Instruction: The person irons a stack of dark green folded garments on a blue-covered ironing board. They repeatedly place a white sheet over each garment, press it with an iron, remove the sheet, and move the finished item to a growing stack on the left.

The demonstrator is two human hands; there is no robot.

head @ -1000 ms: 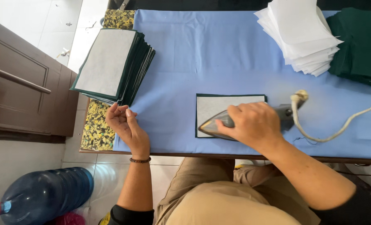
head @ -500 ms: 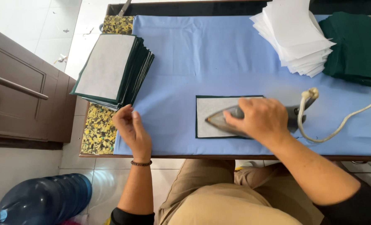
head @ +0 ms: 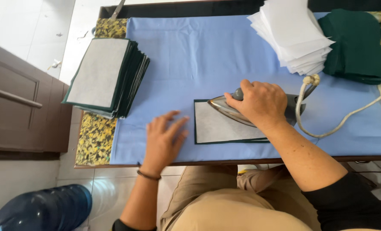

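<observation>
A blue-covered ironing table [head: 190,55] carries a stack of dark-edged panels [head: 105,77] far left and white sheets [head: 295,36] far right. The right hand [head: 259,102] is clamped on the iron [head: 231,109], atop a grey panel [head: 218,126]. The left hand [head: 165,139] lies flat, fingers spread, just left of it.

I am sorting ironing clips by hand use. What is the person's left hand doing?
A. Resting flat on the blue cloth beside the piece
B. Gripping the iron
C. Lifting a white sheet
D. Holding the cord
A: the left hand lies spread on the blue cloth just left of the green-edged piece, while the right hand grips the iron.
</observation>
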